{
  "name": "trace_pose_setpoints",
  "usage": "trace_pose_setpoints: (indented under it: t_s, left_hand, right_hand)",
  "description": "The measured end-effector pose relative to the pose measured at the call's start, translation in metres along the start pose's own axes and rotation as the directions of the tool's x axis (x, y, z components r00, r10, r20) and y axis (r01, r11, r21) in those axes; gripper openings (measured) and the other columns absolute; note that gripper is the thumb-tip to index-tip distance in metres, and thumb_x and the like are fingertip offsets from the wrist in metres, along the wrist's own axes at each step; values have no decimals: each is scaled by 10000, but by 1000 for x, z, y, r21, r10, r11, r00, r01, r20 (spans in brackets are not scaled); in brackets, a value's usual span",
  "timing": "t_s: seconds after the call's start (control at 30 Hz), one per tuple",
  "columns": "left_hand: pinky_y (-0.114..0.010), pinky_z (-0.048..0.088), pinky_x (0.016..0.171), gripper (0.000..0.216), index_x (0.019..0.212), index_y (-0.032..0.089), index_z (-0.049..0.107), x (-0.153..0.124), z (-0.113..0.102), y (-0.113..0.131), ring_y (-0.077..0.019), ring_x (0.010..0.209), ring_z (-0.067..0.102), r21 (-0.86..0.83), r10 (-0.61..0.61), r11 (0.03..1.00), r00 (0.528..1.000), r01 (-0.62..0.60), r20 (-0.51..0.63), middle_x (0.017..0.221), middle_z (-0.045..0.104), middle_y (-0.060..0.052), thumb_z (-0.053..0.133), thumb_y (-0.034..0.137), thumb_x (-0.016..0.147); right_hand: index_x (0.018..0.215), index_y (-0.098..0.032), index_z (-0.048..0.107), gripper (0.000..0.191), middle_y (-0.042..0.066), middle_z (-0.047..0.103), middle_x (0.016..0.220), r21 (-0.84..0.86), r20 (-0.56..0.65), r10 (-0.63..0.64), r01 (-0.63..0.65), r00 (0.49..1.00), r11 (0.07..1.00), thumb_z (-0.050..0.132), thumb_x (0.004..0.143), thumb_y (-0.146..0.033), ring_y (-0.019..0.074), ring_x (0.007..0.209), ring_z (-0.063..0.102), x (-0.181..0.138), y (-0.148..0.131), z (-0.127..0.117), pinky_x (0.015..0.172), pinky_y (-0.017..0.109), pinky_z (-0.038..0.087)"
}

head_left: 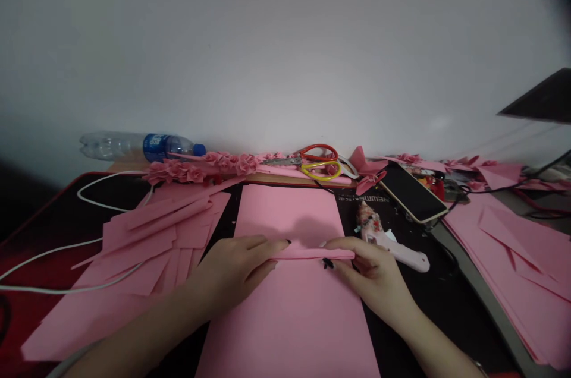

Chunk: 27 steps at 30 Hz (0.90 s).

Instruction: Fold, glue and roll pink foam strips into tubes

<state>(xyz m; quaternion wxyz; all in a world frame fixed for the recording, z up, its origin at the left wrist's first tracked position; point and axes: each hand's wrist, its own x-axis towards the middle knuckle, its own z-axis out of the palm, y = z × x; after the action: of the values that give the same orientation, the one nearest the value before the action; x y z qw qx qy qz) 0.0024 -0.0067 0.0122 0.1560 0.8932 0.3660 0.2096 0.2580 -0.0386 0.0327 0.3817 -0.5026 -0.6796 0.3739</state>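
A narrow folded pink paper strip (312,254) lies across a large pink sheet (289,312) in front of me. My left hand (232,271) pinches the strip's left end, fingers pressed together on it. My right hand (372,274) pinches the right end between thumb and fingers. Both hands rest on the sheet, about a strip's length apart.
A pink glue gun (388,238) lies just right of my right hand. Cut pink strips (156,241) pile at left, more pink sheets (513,259) at right. Scissors (319,161), a phone (413,192), paper roses (196,169), a plastic bottle (143,146) and white cable (53,250) line the back.
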Motion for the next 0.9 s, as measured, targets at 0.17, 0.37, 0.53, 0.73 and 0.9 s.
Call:
trace_pose_setpoints:
  t_s: [0.17, 0.37, 0.53, 0.73, 0.9]
  left_hand:
    - [-210, 414, 521, 334, 1234, 251, 568, 0, 6, 4, -128, 602, 606, -20, 33, 999, 997, -34, -68, 803, 682, -5, 446, 222, 924]
    - [-200, 347, 477, 329, 1186, 274, 610, -2, 6, 9, -104, 507, 535, -51, 8, 999, 995, -13, -102, 687, 631, 26, 498, 208, 884]
    - [-203, 374, 498, 328, 1182, 274, 616, -2, 9, 9, -102, 543, 566, -83, 1, 997, 992, -11, -125, 718, 648, 25, 530, 203, 873]
    - [-210, 393, 505, 276, 1136, 262, 642, -2, 12, 11, -110, 558, 590, -75, 12, 997, 984, -26, -179, 721, 666, 19, 557, 234, 875]
    - [-222, 394, 495, 224, 1066, 243, 669, -1, 12, 13, -118, 544, 580, -42, 7, 999, 982, -15, -186, 668, 648, 22, 549, 239, 877]
  right_hand:
    - [932, -217, 706, 210, 51, 744, 901, -10, -17, -31, 31, 999, 999, 603, 779, -116, 183, 820, 701, 0, -1, 7, 727, 276, 572]
    - [913, -221, 710, 208, 40, 750, 867, -15, -35, -68, 68, 997, 998, 613, 766, -109, 175, 785, 708, -1, -2, 12, 703, 264, 577]
    - [885, -220, 714, 174, 36, 748, 837, -18, -93, -83, 81, 992, 997, 657, 747, -130, 176, 748, 706, -2, -1, 16, 690, 268, 581]
    - [864, -215, 705, 150, 38, 739, 809, -6, -123, -71, 71, 990, 997, 654, 749, -134, 174, 719, 697, -3, -1, 22, 674, 278, 581]
    - [845, -212, 695, 135, 36, 738, 795, -1, -134, -65, 66, 989, 998, 657, 745, -130, 171, 712, 697, -3, -2, 25, 661, 268, 576]
